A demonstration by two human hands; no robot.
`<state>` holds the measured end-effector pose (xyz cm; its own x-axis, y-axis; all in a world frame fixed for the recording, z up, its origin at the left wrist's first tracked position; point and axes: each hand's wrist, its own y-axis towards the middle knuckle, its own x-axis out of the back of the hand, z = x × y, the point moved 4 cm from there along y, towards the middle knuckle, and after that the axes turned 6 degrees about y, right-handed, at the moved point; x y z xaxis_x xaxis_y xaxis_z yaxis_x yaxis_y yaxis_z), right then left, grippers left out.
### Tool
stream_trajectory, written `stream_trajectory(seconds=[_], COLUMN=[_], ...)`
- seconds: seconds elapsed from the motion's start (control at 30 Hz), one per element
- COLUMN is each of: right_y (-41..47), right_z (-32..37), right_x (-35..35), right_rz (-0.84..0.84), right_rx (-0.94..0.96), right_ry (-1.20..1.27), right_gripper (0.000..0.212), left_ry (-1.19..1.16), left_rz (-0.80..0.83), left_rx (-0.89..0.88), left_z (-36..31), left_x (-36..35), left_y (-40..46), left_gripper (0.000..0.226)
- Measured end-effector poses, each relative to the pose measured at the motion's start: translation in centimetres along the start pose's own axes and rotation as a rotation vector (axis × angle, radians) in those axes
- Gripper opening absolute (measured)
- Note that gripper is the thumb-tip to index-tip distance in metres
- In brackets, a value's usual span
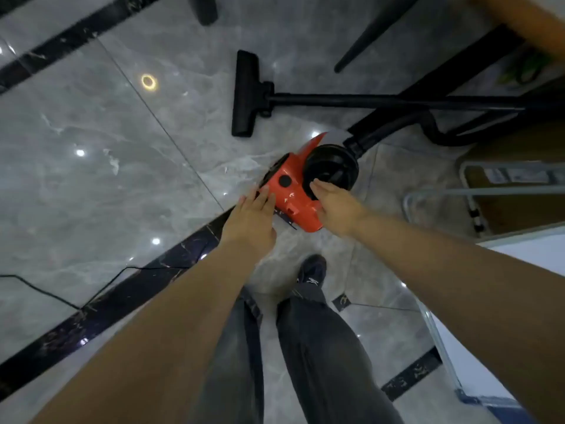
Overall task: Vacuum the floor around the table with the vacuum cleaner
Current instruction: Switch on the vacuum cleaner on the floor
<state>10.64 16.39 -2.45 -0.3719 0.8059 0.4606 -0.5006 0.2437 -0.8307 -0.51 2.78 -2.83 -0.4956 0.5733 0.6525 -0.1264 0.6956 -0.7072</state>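
The red vacuum cleaner (295, 191) sits on the shiny gray floor (107, 166) in the middle of the frame. The left hand (253, 215) lies flat on its near side with straight fingers. The right hand (334, 206) touches its black round part, fingers loose. The black brush head (244, 93) lies above, near a table leg (370, 35).

Open floor (91, 148) left of wand (382, 101)

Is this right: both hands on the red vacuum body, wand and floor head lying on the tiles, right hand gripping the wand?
Not quite. In the head view the right hand is not on the wand; it rests on the red vacuum body by its black front section, as the left hand does on the other side. The wand and floor head do lie untouched on the tiles.
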Motion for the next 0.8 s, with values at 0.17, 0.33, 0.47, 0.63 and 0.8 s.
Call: stream_trajectory(seconds=[0.17,0.33,0.47,0.63,0.8], right_y=[6.1,9.6,11.1,11.3,11.4], right_z=[0.1,-0.9,-1.5,-1.1,-0.6], right_x=[-3.2,-6.7,-8.4,-9.4,-9.6], right_rz=[0.002,-0.080,-0.077,-0.120,-0.131], right_rx=[0.040,0.152,0.146,0.084,0.037], right_ry=[-0.004,-0.127,-0.093,-0.081,-0.128], right_gripper=[0.071,0.076,0.085,0.083,0.074], left_ry=[-0.008,-0.059,-0.081,-0.043,0.065], left_rz=[-0.032,-0.007,0.037,0.048,-0.009], left_rx=[-0.020,0.017,0.041,0.047,0.042], left_z=[-0.4,-0.1,0.7,1.5,1.9], left_x=[-2.8,-5.9,-7.8,-8.7,-8.9], left_y=[6.8,11.3,12.7,13.6,13.3], left_gripper=[0.073,0.078,0.090,0.090,0.083])
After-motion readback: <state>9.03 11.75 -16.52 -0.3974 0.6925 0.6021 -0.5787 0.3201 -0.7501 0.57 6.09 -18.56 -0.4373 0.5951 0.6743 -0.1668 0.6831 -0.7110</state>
